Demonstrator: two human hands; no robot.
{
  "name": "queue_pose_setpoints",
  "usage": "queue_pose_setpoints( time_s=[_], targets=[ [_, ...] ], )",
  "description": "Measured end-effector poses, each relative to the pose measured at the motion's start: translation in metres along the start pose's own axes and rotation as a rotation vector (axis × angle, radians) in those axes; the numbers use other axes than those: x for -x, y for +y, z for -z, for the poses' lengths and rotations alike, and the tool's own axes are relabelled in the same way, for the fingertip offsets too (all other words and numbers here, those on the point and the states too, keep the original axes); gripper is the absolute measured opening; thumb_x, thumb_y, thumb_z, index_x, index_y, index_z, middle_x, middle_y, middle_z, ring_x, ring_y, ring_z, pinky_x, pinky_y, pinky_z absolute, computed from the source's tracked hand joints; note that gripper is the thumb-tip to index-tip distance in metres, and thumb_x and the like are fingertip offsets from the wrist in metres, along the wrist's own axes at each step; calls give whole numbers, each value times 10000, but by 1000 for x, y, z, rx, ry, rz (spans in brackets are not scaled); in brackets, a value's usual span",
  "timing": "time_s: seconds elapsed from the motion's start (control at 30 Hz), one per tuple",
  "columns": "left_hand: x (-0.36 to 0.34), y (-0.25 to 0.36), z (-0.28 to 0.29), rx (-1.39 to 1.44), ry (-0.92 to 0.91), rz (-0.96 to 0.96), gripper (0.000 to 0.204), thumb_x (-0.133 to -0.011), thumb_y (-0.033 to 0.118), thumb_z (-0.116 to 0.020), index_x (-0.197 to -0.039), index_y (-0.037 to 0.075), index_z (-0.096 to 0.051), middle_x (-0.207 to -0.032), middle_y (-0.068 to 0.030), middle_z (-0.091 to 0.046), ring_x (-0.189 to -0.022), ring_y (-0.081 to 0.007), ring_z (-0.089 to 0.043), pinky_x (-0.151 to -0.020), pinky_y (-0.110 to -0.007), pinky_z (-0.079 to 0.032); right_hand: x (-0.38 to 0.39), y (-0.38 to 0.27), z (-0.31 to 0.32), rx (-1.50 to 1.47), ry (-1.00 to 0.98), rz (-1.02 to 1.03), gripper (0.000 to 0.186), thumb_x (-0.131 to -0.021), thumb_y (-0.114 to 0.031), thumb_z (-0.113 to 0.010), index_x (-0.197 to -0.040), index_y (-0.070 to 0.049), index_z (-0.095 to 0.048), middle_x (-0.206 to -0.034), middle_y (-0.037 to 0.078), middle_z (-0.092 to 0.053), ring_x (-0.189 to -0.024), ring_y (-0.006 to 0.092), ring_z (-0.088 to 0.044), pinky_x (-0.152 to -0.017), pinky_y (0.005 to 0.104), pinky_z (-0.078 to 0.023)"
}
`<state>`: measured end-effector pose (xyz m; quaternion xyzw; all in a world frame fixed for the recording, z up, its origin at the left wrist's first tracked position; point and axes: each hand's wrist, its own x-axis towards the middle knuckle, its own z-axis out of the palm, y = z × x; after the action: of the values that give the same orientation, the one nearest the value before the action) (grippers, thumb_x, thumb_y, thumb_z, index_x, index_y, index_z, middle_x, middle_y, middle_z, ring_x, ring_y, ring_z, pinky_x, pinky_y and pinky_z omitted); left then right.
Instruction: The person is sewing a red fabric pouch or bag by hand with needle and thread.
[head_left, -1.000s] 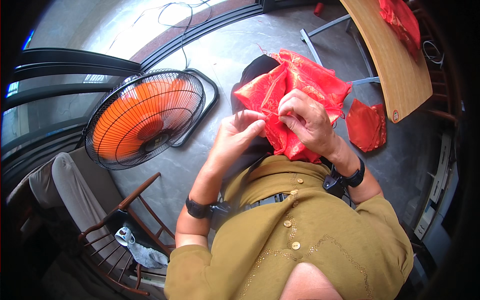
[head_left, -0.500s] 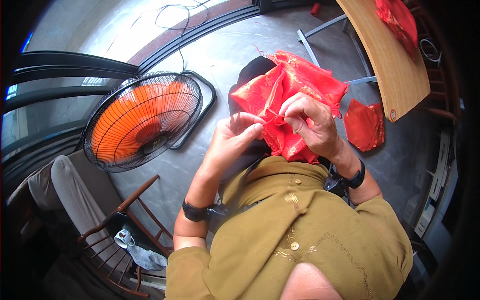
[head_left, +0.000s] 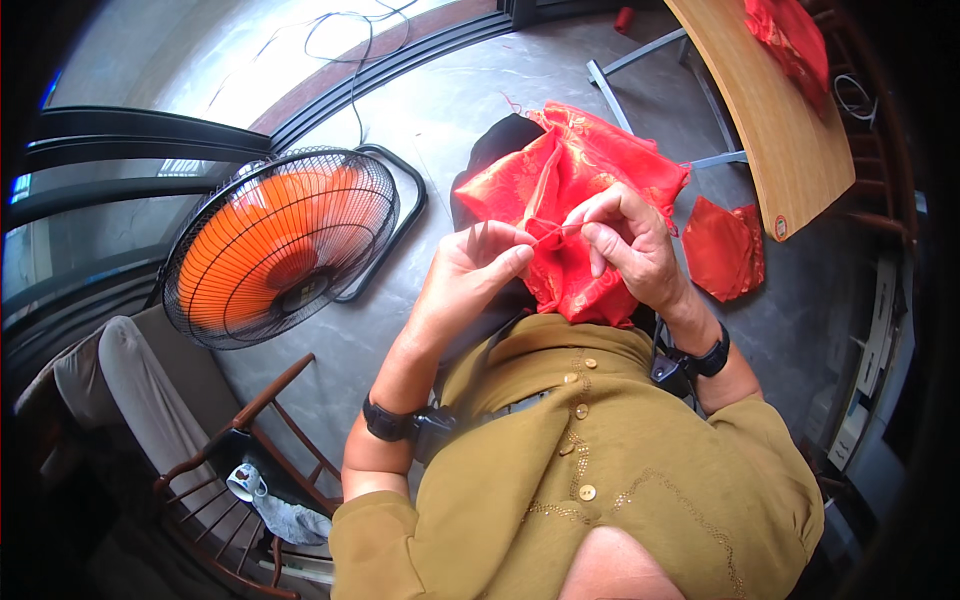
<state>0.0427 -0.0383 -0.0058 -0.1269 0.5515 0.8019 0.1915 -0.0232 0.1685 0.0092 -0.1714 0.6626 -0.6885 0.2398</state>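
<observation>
A shiny red patterned cloth (head_left: 610, 150) lies gathered over my lap. Above it, a thin red cord (head_left: 553, 236) runs between my two hands. My left hand (head_left: 478, 270) pinches one end of the cord between thumb and forefinger. A small dark pointed shape shows against its fingers; I cannot make out what it is. My right hand (head_left: 635, 245) pinches the other side of the cord with thumb and forefinger, its remaining fingers curled. The cloth under the fingers is bunched into folds, and where the cord joins it is hard to see.
A floor fan (head_left: 280, 245) with orange blades stands at left. A wooden chair (head_left: 275, 400) holds a pale cloth (head_left: 290, 520). At right is a wooden table (head_left: 790, 150) with red cloth (head_left: 790, 45) on it; another red piece (head_left: 722, 250) lies on the floor.
My right hand has shifted slightly and its fingers have opened out a little, showing more cord between the hands. The left hand keeps nearly the same pose.
</observation>
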Motion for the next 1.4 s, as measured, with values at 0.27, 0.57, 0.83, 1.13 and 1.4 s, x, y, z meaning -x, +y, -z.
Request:
queue_pose_setpoints(
  time_s=[0.27, 0.57, 0.83, 1.13, 1.4],
  targets=[
    [-6, -1, -5, 12, -19, -29, 134, -869, 90, -633, -962, -5, -621, -885, -14, -633, -804, -54, -556, -722, -217, -465, 5, 2, 12, 98, -37, 27, 46, -880, 8, -481, -913, -23, -489, -946, 88, -559, -592, 52, -473, -560, 188, -425],
    [-13, -2, -10, 19, -67, -46, 131, -865, 67, -633, -974, -4, -621, -896, -13, -637, -814, -52, -557, -719, -208, -459, 13, -7, 14, -99, 17, 55, 66, -847, 23, -500, -895, -22, -499, -927, 76, -566, -639, 45, -456, -593, 185, -414],
    [-9, 9, -16, -46, -70, 2, 140, -860, 62, -635, -980, -9, -622, -898, -19, -642, -809, -54, -559, -716, -209, -463, 15, -7, 18, -3, 63, 125, 69, -848, 26, -490, -895, -24, -498, -962, 114, -589, -605, 46, -474, -581, 193, -440],
    [-13, 8, -23, -132, -91, -66, 150, -871, 78, -618, -986, -20, -619, -892, -33, -646, -797, -61, -572, -719, -224, -479, 22, -18, 17, -113, 39, 151, 89, -841, 62, -468, -898, 0, -495, -963, 131, -586, -617, 51, -481, -581, 204, -441],
    [-17, 5, -28, -123, -95, -88, 149, -877, 84, -612, -977, -27, -613, -877, -35, -646, -796, -69, -587, -729, -231, -489, 30, -22, 21, 38, 43, 198, 66, -805, 33, -515, -857, -7, -524, -920, 137, -612, -636, 76, -510, -586, 220, -441]
  ],
)
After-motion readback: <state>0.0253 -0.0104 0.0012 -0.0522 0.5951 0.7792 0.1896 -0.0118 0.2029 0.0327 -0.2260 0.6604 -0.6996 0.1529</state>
